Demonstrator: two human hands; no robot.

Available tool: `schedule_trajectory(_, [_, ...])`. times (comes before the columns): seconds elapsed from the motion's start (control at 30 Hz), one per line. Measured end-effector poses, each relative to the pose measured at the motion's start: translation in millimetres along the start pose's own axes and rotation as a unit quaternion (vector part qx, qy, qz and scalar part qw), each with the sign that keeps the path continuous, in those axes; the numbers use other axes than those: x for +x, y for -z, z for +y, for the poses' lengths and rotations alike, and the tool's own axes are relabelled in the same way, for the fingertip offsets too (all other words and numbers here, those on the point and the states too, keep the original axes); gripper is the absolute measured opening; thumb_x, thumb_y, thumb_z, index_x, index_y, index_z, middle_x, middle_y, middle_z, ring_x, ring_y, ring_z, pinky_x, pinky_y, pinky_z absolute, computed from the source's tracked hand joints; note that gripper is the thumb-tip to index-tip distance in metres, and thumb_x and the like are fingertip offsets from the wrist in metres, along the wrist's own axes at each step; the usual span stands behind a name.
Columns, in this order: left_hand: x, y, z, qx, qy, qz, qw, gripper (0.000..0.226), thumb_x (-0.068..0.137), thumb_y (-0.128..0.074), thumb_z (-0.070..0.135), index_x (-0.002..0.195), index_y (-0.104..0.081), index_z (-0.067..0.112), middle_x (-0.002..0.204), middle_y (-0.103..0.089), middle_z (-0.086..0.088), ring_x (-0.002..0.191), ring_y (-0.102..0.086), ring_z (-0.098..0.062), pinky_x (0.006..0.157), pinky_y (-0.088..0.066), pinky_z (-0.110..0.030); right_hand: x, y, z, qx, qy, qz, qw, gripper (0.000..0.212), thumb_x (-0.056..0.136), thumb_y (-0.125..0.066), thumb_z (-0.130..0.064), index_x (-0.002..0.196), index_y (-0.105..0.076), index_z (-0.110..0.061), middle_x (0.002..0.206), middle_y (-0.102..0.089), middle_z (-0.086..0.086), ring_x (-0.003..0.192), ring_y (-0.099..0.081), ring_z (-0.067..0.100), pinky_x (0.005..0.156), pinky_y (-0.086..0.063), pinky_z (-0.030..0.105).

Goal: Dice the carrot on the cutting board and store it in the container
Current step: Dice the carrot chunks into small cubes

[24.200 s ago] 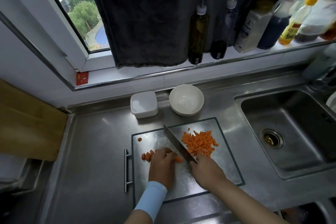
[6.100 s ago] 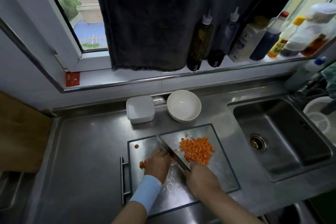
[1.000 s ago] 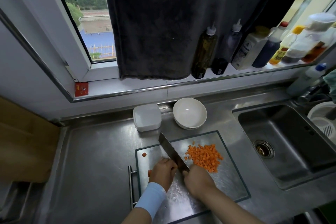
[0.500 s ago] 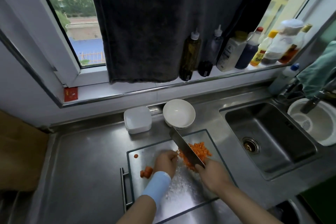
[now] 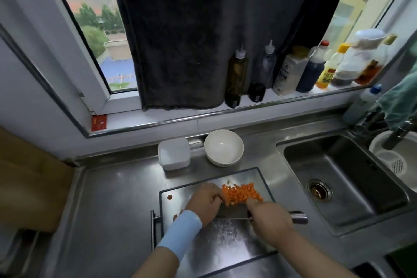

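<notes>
A pile of diced carrot (image 5: 241, 194) lies at the far end of the steel cutting board (image 5: 225, 244). My right hand (image 5: 268, 219) grips the knife (image 5: 230, 211), which lies crosswise at the pile's near edge with its handle end pointing right. My left hand (image 5: 204, 201), with a light blue sleeve at the wrist, rests against the left side of the pile, fingers bent toward the dice. One stray carrot bit (image 5: 169, 197) sits at the board's far left corner, and a few more show beside my left wrist. The white square container (image 5: 173, 157) stands behind the board.
A white bowl (image 5: 224, 148) sits right of the container. The sink (image 5: 338, 178) is sunk into the counter on the right, with a white basin (image 5: 397, 160) beyond it. Several bottles (image 5: 237, 77) line the window ledge. A wooden board (image 5: 27, 183) leans at the left.
The knife has swung from slanting upright across the board to lying crosswise at the pile's near edge. My left hand has moved from the leftover pieces to the pile's left side.
</notes>
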State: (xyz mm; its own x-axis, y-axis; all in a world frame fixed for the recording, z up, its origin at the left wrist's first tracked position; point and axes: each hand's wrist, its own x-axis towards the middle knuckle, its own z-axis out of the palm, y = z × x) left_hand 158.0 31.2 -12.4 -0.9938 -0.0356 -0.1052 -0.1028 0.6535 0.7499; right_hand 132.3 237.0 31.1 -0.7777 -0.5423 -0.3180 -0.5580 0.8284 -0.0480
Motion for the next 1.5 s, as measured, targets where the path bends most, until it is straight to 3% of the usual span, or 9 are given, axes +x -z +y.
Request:
schedule_trajectory(0.07, [10, -15, 8, 0.043, 0.012, -0.081, 0.996, 0.032, 0.084, -0.046, 0.01, 0.092, -0.073, 0.024, 0.105, -0.065, 0.005, 0.101, -0.055, -0.011, 0.097, -0.042, -0.027, 2, -1, 8, -0.009, 0.016, -0.001, 1.0, 0.024, 0.095, -0.045, -0.016, 0.118, -0.047, -0.02, 0.102, -0.07, 0.005, 0.091, -0.067, 0.029, 0.073, -0.05, 0.037])
schedule_trajectory(0.23, [32, -36, 26, 0.053, 0.046, -0.126, 0.99, 0.045, 0.089, -0.04, 0.003, 0.11, -0.071, 0.028, 0.123, -0.064, 0.005, 0.112, -0.056, -0.014, 0.105, -0.038, -0.024, 4, 4, 32, -0.024, 0.06, 0.007, 0.998, 0.023, 0.097, -0.046, -0.014, 0.12, -0.047, -0.018, 0.098, -0.069, 0.003, 0.085, -0.068, 0.025, 0.068, -0.048, 0.033])
schedule_trajectory(0.4, [37, -46, 23, -0.019, 0.108, -0.017, 0.994, 0.041, 0.089, -0.045, 0.007, 0.096, -0.073, 0.036, 0.112, -0.067, 0.011, 0.105, -0.059, -0.007, 0.103, -0.043, -0.032, 6, 8, 53, -0.006, 0.097, 0.032, 0.995, 0.019, 0.101, -0.045, -0.02, 0.119, -0.049, -0.019, 0.099, -0.068, 0.002, 0.085, -0.067, 0.021, 0.067, -0.044, 0.03])
schedule_trajectory(0.63, [34, -55, 43, 0.073, 0.07, -0.155, 0.983, 0.051, 0.087, -0.034, 0.017, 0.128, -0.058, 0.035, 0.141, -0.049, 0.007, 0.129, -0.042, -0.016, 0.114, -0.027, -0.034, 16, 0, 66, 0.001, 0.144, 0.029, 0.989, 0.023, 0.097, -0.047, -0.019, 0.12, -0.05, -0.02, 0.098, -0.069, 0.003, 0.084, -0.068, 0.025, 0.075, -0.054, 0.036])
schedule_trajectory(0.83, [5, -29, 40, -0.032, 0.205, 0.132, 0.969, 0.044, 0.092, -0.04, 0.006, 0.119, -0.063, 0.032, 0.119, -0.061, 0.01, 0.111, -0.055, -0.01, 0.102, -0.043, -0.032, 21, -2, 71, 0.02, 0.168, 0.033, 0.985, 0.021, 0.096, -0.047, -0.021, 0.117, -0.049, -0.022, 0.098, -0.068, 0.002, 0.085, -0.067, 0.025, 0.074, -0.053, 0.035])
schedule_trajectory(0.97, [-28, 2, 26, -0.088, 0.26, 0.344, 0.898, 0.041, 0.089, -0.038, -0.005, 0.092, -0.066, 0.024, 0.097, -0.062, 0.004, 0.077, -0.062, -0.018, 0.055, -0.053, -0.024, 25, -8, 60, 0.1, 0.128, 0.012, 0.987, 0.019, 0.089, -0.049, -0.026, 0.108, -0.049, -0.025, 0.097, -0.066, 0.0, 0.086, -0.065, 0.023, 0.069, -0.048, 0.032])
schedule_trajectory(1.03, [-45, 13, 12, -0.092, 0.295, 0.385, 0.87, 0.036, 0.088, -0.04, -0.006, 0.089, -0.065, 0.021, 0.098, -0.063, -0.001, 0.078, -0.061, -0.017, 0.054, -0.046, -0.014, 26, -14, 47, 0.162, 0.096, -0.002, 0.982, 0.015, 0.086, -0.051, -0.027, 0.101, -0.049, -0.029, 0.096, -0.064, -0.002, 0.084, -0.063, 0.021, 0.068, -0.045, 0.032])
schedule_trajectory(1.2, [-76, 17, -31, 0.019, 0.311, 0.236, 0.92, 0.039, 0.09, -0.047, -0.003, 0.109, -0.068, 0.024, 0.116, -0.06, 0.003, 0.103, -0.057, -0.014, 0.093, -0.04, -0.02, 30, -27, 8, 0.276, 0.037, -0.016, 0.96, 0.006, 0.092, -0.058, -0.036, 0.091, -0.057, -0.03, 0.087, -0.062, -0.009, 0.078, -0.06, 0.011, 0.067, -0.051, 0.029])
schedule_trajectory(1.5, [-57, 17, -60, 0.151, 0.226, 0.074, 0.959, 0.033, 0.088, -0.056, 0.039, 0.121, -0.063, 0.036, 0.127, -0.055, 0.004, 0.12, -0.048, -0.018, 0.1, -0.038, -0.029, 31, -47, -48, 0.3, -0.041, -0.034, 0.953, 0.012, 0.097, -0.052, -0.036, 0.088, -0.056, -0.028, 0.08, -0.065, -0.006, 0.074, -0.063, 0.011, 0.07, -0.056, 0.034])
